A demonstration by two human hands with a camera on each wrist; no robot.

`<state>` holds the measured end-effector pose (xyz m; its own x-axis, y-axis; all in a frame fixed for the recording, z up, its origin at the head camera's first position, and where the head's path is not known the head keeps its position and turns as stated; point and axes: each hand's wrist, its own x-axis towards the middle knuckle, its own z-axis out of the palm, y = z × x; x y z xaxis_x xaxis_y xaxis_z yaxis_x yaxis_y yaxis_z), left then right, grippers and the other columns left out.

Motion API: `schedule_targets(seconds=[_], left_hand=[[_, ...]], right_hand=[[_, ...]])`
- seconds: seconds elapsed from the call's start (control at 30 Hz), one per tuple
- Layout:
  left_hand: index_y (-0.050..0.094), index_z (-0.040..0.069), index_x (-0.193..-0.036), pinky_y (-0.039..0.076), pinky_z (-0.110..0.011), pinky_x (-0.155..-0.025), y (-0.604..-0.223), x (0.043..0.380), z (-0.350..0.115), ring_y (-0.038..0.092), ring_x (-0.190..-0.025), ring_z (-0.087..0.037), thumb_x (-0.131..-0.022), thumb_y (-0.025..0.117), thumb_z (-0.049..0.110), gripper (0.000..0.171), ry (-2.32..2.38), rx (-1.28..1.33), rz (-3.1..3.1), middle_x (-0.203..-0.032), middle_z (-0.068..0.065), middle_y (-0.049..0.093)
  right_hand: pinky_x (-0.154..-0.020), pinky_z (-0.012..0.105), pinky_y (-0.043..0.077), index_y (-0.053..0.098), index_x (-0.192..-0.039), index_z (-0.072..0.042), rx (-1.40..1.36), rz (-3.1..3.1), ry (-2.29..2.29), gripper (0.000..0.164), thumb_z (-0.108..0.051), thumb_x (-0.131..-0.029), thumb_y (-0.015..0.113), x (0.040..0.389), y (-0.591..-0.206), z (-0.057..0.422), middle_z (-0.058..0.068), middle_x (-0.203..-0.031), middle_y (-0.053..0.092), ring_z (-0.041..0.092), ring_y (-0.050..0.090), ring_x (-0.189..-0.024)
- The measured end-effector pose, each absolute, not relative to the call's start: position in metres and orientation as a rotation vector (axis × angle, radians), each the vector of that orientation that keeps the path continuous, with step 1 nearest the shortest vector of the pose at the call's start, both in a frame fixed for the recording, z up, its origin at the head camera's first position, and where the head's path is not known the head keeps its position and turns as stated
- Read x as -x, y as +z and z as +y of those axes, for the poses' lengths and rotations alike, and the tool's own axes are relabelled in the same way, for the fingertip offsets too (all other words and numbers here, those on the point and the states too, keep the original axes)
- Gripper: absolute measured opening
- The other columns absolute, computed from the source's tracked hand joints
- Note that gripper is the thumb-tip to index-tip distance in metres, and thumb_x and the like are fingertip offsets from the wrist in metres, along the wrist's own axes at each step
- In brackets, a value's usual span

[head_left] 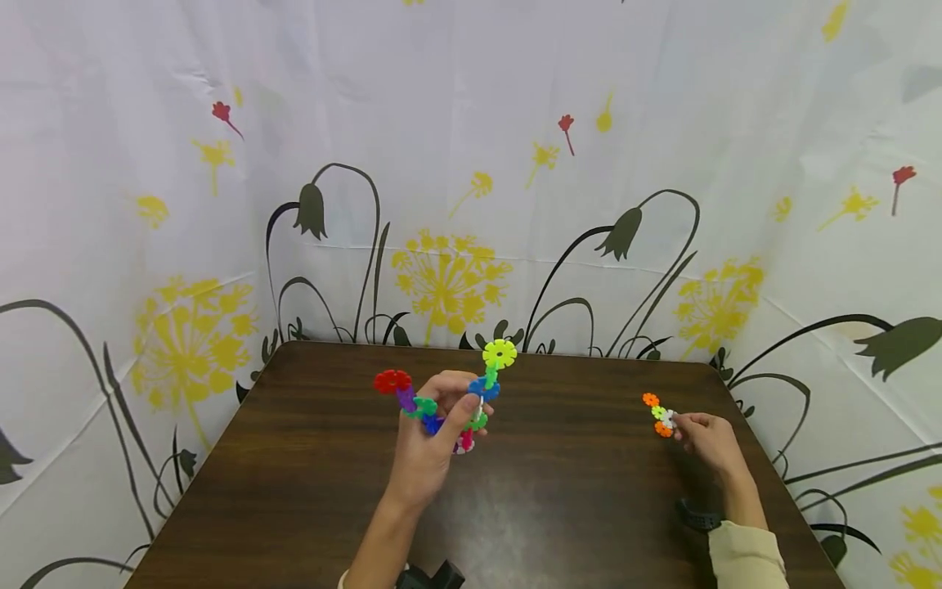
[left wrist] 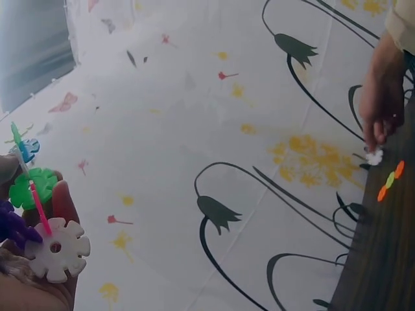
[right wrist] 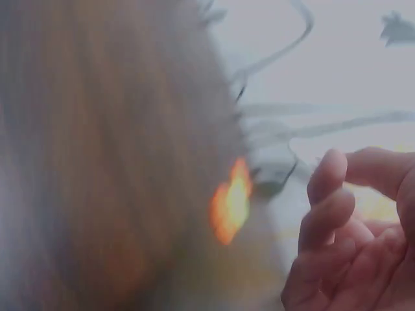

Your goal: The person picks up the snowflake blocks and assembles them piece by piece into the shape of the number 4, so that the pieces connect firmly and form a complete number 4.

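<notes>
A chain of flower-shaped interlocking discs point(head_left: 392, 381), in red, purple, green, blue, pink, white and yellow, is held up over the table by my left hand point(head_left: 423, 450). Its yellow end disc point(head_left: 500, 353) stands upright above the thumb. In the left wrist view, a white disc point(left wrist: 59, 250) of the chain shows beside the palm. At the table's right, my right hand point(head_left: 710, 442) pinches a white disc point(head_left: 668, 418) between thumb and fingertips. Beside it lie two orange discs point(head_left: 651, 399) and a yellow-green disc point(head_left: 658, 411); the right wrist view blurs them.
The dark wooden table point(head_left: 559, 491) extends beneath both hands. A white cloth point(head_left: 471, 123) printed with flowers hangs behind it and at its sides. A black band point(head_left: 697, 517) is on my right wrist, and a black object point(head_left: 430, 577) shows by my left forearm.
</notes>
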<state>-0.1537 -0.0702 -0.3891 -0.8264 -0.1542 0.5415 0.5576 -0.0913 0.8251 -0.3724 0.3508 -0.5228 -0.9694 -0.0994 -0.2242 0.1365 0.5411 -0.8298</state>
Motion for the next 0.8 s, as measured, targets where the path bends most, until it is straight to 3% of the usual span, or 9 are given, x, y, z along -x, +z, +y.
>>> schedule_targets(seconds=[0.13, 0.37, 0.57, 0.8], left_hand=[[0.064, -0.002, -0.118, 0.065, -0.029, -0.071, -0.39, 0.154, -0.068, 0.075, -0.084, -0.01, -0.108, 0.061, 0.002, 0.011, -1.937, 0.444, -1.713, -0.103, 0.002, 0.074], [0.061, -0.003, -0.12, 0.065, -0.028, -0.078, -0.39, 0.154, -0.065, 0.077, -0.087, -0.016, -0.108, 0.06, 0.0, 0.013, -1.952, 0.463, -1.737, -0.108, 0.003, 0.075], [0.06, -0.001, -0.122, 0.065, -0.028, -0.077, -0.388, 0.152, -0.061, 0.077, -0.092, -0.015, -0.108, 0.06, 0.001, 0.014, -1.924, 0.517, -1.757, -0.115, 0.001, 0.072], [0.057, 0.0, -0.121, 0.063, -0.024, -0.07, -0.382, 0.153, -0.055, 0.076, -0.092, -0.016, -0.108, 0.06, 0.0, 0.014, -1.845, 0.612, -1.753, -0.117, 0.0, 0.07]], right_hand=[[-0.063, 0.027, 0.053, 0.06, -0.127, 0.01, 0.217, 2.454, -1.49, 0.055, -0.043, -0.111, 0.059, 0.361, -0.497, 0.33, -0.004, -0.081, 0.069, 0.009, 0.059, -0.068], [-0.059, 0.026, 0.052, 0.057, -0.111, 0.003, 0.676, 2.259, -1.643, 0.034, -0.03, -0.117, 0.048, 0.33, -0.447, 0.288, -0.002, -0.079, 0.068, 0.018, 0.057, -0.064], [-0.057, 0.03, 0.05, 0.056, -0.1, 0.0, 0.936, 2.135, -1.791, 0.027, -0.018, -0.117, 0.045, 0.283, -0.405, 0.238, 0.002, -0.07, 0.067, 0.026, 0.055, -0.061], [-0.056, 0.031, 0.052, 0.055, -0.099, 0.003, 1.123, 1.897, -1.863, 0.026, -0.014, -0.116, 0.045, 0.235, -0.367, 0.183, 0.006, -0.067, 0.065, 0.024, 0.058, -0.059]])
